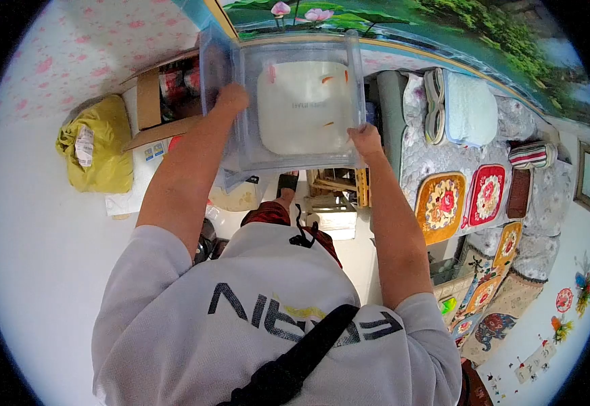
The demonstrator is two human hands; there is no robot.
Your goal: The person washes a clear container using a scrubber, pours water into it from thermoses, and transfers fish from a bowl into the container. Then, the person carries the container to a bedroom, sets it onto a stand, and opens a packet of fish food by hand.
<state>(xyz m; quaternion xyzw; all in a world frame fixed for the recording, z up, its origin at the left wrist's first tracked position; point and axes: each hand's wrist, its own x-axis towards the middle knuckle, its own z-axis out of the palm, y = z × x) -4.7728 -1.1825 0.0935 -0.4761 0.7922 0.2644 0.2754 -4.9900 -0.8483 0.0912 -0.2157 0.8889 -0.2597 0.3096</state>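
A clear plastic storage box (302, 159) is held up in front of me, its base facing my view. The pale panel on it bears faint lettering and a few orange-red marks. My left hand (233, 99) is closed on the box's left side, the fingertips partly hidden. On the right side, my right hand (365, 141) grips the rim, thumb and fingers pressed together. Both arms are stretched out ahead of my body.
An open cardboard box (149, 101) and a yellow plastic bag (102, 145) are on the left. A sofa with patterned cushions (440, 206) and a folded light-blue towel (471, 108) lies right. A wooden stool (332, 181) stands beyond my legs.
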